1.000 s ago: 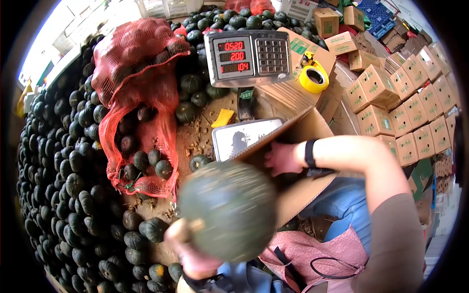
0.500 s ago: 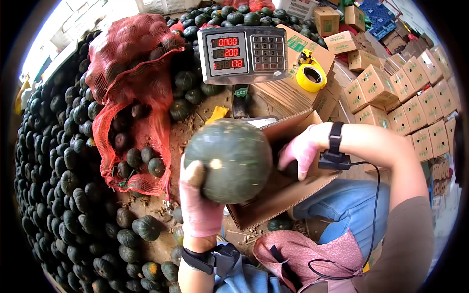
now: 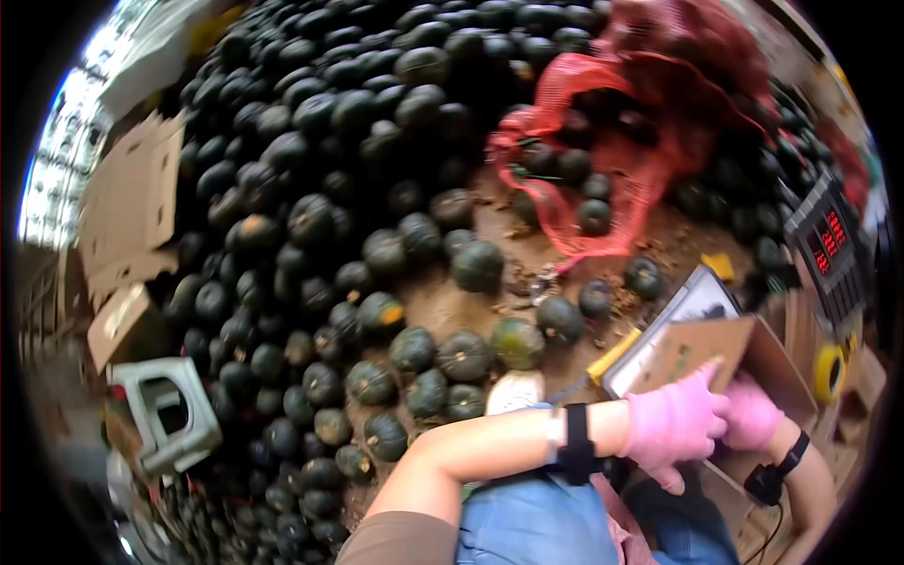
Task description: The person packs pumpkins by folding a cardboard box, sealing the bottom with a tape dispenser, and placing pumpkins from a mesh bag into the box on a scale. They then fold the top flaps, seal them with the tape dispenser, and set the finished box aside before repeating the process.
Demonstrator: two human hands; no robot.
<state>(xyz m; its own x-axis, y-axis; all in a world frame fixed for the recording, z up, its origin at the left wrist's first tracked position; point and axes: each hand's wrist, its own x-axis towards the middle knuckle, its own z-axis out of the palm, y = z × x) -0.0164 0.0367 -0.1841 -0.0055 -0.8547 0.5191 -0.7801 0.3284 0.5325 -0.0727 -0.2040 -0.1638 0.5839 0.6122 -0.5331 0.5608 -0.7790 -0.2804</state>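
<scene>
My left hand [image 3: 673, 419], in a pink glove, is at the near side of an open cardboard box [image 3: 786, 367]. Its thumb stands apart and its fingers stretch over the box opening, with nothing visible in the palm. My right hand [image 3: 751, 414], also gloved in pink, reaches into the box from the right; its fingertips are hidden behind the left hand and the box. No squash shows in either hand, and the box's inside is mostly hidden. Under the box lies the scale platform [image 3: 702, 299], its tilted display [image 3: 829, 245] lit red.
Dark green squashes [image 3: 466, 356] cover the floor to the left and ahead. A red mesh sack [image 3: 650, 179] holding more squashes lies beyond the box. A plastic stool [image 3: 169, 414] and cardboard [image 3: 132, 202] stand far left; yellow tape [image 3: 829, 372] is at the right.
The view has swung left, so the box and scale now appear at the right. The large squash has left my left hand's visible grip, and that hand has moved over to the box.
</scene>
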